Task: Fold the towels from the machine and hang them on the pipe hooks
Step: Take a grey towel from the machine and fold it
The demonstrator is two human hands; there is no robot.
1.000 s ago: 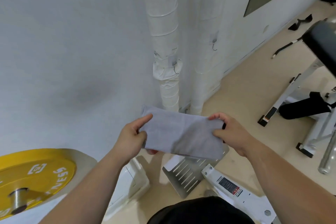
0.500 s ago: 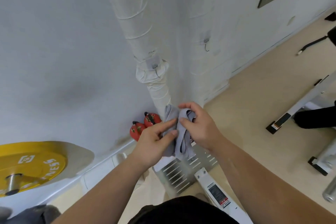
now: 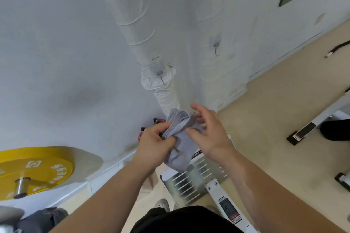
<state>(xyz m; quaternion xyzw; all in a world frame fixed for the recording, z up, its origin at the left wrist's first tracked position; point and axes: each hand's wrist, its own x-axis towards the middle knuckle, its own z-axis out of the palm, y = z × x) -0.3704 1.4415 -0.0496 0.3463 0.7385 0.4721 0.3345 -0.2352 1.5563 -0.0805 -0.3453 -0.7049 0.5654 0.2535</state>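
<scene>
A grey towel (image 3: pixel 180 139), folded into a narrow bundle, hangs from my left hand (image 3: pixel 154 143), which grips it near its top edge. My right hand (image 3: pixel 208 132) hovers just right of the towel with its fingers spread, holding nothing. Behind them rise two white wrapped pipes. The left pipe (image 3: pixel 136 30) carries a small metal hook (image 3: pixel 161 75) at its bulging joint. The right pipe (image 3: pixel 212 15) has another hook (image 3: pixel 216 49) higher up. Both hooks are bare.
A yellow weight plate (image 3: pixel 36 172) on a bar sticks out at the lower left. Red kettlebells (image 3: pixel 158 121) sit by the wall behind my left hand. A white machine base with a slotted metal plate (image 3: pixel 195 179) lies below the towel. Gym bench frames (image 3: pixel 312 125) stand at the right.
The flat towel held wide between both hands was brought together into a narrow bundle. My right hand has let go and opened; my left hand keeps the towel.
</scene>
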